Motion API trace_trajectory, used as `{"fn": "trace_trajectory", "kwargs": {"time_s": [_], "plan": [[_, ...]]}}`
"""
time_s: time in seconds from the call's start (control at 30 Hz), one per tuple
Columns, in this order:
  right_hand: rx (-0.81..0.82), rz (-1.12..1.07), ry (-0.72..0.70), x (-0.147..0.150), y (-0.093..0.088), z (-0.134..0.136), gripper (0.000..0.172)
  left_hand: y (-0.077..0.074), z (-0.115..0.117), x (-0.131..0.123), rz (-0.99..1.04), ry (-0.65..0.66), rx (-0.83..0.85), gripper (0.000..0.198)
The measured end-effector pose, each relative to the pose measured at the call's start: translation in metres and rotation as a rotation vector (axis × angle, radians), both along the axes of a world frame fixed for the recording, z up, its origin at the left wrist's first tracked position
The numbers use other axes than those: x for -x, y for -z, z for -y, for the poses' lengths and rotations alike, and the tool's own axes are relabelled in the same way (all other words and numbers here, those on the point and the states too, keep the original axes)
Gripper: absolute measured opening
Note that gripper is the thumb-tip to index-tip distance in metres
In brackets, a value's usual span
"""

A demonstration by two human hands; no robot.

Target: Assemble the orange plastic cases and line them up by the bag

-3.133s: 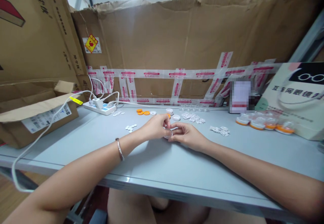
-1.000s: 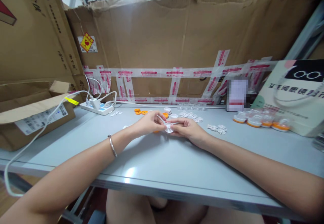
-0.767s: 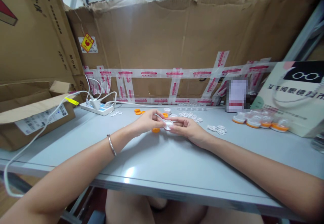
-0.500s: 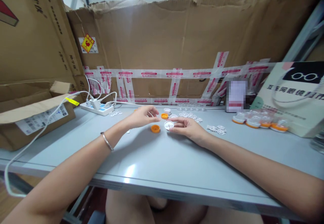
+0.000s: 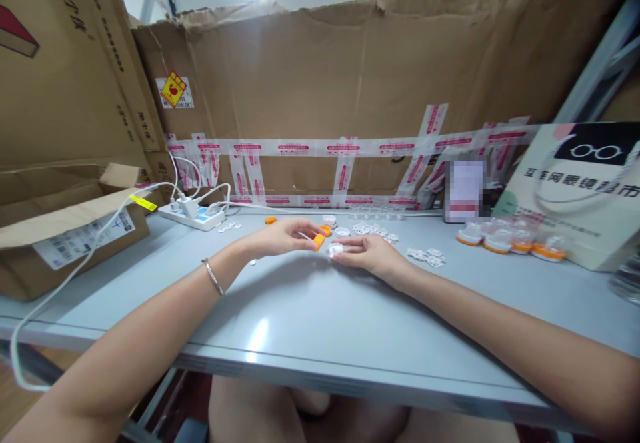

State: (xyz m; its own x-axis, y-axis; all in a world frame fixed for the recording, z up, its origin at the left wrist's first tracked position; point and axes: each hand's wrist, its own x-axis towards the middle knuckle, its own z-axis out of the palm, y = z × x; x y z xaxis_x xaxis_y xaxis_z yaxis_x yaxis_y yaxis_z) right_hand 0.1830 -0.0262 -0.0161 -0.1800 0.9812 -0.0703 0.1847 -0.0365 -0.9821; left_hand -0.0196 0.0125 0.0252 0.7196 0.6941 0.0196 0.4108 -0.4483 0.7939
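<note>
My left hand (image 5: pixel 290 236) grips an orange round cap (image 5: pixel 319 241) between thumb and fingers, tilted on edge above the table. Close by on the right, my right hand (image 5: pixel 373 254) pinches a white round cap (image 5: pixel 335 250), its hollow side facing up toward the camera. Just behind them lie another orange cap (image 5: pixel 326 230) and two white round pieces, one a white ring (image 5: pixel 342 232) and one a white cap (image 5: pixel 329 219). Small white flat discs (image 5: pixel 370 229) are spread behind my right hand, and a second cluster of white discs (image 5: pixel 427 257) lies to its right.
Clear domed pieces with orange bases (image 5: pixel 500 239) stand at the right before a paper bag (image 5: pixel 565 216). A phone (image 5: pixel 466 189) leans at the back. At left are a power strip (image 5: pixel 200 216), a white cable (image 5: pixel 90 249) and an open carton (image 5: pixel 75 229). A large cardboard box (image 5: pixel 300 83) walls the back.
My left hand has come down and picked up the orange cap that lay on the table. My right hand still holds the white cap, now lower and tilted slightly.
</note>
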Motion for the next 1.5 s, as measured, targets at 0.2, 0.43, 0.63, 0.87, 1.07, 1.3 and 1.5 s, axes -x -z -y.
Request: {"fn": "trace_trajectory", "kwargs": {"time_s": [0.2,0.43,0.63,0.87,1.07,1.3,1.5], "plan": [[-0.052,0.045,-0.037,0.002,-0.001,0.001,0.043,0.005,0.000,-0.004,0.087,0.022,0.014,0.031],[-0.116,0.105,-0.085,0.002,-0.001,0.004,0.045,0.008,0.001,-0.007,0.091,0.009,-0.010,0.031],[-0.154,0.117,-0.098,0.003,0.001,0.003,0.044,0.009,0.004,-0.011,0.123,0.009,-0.025,0.032],[-0.155,0.055,-0.092,0.003,0.004,0.002,0.047,0.009,0.010,-0.017,0.078,-0.047,-0.167,0.026],[-0.108,0.002,-0.019,0.008,0.001,0.006,0.046,0.010,0.014,-0.019,-0.029,-0.070,-0.363,0.023],[-0.129,-0.020,-0.022,0.009,0.006,0.006,0.031,0.008,0.021,-0.023,-0.199,-0.060,-0.579,0.014],[-0.115,-0.051,-0.025,0.010,0.005,0.006,0.031,0.010,0.020,-0.022,-0.141,-0.030,-0.591,0.019]]}}
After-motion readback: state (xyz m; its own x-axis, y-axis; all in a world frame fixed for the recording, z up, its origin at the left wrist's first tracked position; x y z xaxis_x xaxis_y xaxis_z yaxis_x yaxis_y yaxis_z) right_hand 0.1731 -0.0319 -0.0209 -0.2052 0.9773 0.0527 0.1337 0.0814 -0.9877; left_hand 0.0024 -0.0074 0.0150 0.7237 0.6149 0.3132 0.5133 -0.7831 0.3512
